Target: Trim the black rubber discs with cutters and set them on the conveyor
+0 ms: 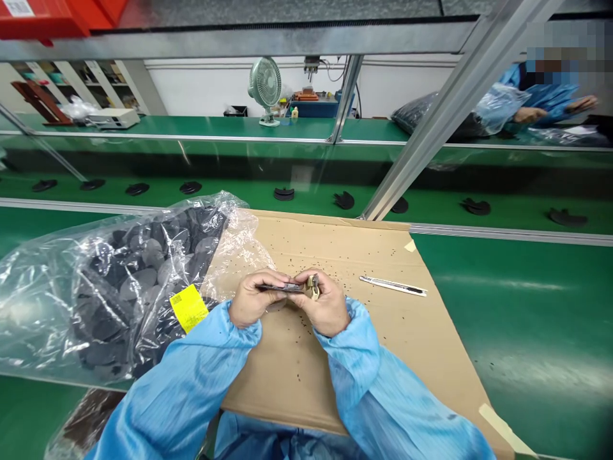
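Observation:
Both my hands meet over a brown cardboard sheet on the green bench. My left hand pinches a thin flat dark part, seen edge-on, between thumb and fingers. My right hand is closed on the same part's right end, where a small tan piece also sits in its fingers. Blue sleeves cover both forearms. Tiny dark crumbs lie scattered over the cardboard.
A clear plastic bag of dark flat discs with a yellow label lies at left. A slim knife-like tool rests right of my hands. Several dark parts ride the green belt behind. A co-worker's sleeve shows far right.

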{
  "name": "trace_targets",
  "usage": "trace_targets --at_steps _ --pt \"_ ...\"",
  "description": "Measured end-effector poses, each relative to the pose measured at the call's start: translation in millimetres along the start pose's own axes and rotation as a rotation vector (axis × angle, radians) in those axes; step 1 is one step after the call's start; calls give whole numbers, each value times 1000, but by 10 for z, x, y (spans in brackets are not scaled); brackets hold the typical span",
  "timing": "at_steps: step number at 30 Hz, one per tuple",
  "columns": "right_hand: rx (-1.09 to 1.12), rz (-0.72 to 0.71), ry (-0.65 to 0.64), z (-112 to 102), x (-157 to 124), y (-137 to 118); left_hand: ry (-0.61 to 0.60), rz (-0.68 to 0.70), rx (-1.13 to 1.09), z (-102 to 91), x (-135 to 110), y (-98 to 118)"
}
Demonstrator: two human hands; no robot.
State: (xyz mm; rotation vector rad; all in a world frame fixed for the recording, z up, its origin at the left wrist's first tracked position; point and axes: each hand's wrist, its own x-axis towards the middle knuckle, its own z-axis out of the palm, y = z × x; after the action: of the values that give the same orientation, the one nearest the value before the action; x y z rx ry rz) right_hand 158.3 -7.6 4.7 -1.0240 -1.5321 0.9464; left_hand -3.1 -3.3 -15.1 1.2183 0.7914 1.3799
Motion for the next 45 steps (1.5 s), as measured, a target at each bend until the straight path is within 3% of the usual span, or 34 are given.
trace_targets --at_steps 4,7,13,26,33,36,39,41,45 --pt "21 -52 -34 37 -30 -7 71 -288 -320 14 27 17" --pt "22 -123 -70 60 -46 -9 43 -496 -464 -5 57 36" --pt "-125 -253 3 75 -47 13 -81 -681 -519 -54 49 24" --pt "-248 -399 -124 35 -38 57 -79 -629 -509 -34 28 27" --pt "-319 -466 -94 74 -56 80 -64 -624 -487 -27 18 2" --pt "-253 -374 -21 95 -46 131 30 -607 -441 -3 67 53" --pt "-173 -189 181 91 1 249 188 -497 -274 -64 287 152" --pt "-129 -75 318 85 39 342 320 -366 -70 -186 563 239" --pt "-72 40 399 108 89 458 569 11 665 -538 1316 430"
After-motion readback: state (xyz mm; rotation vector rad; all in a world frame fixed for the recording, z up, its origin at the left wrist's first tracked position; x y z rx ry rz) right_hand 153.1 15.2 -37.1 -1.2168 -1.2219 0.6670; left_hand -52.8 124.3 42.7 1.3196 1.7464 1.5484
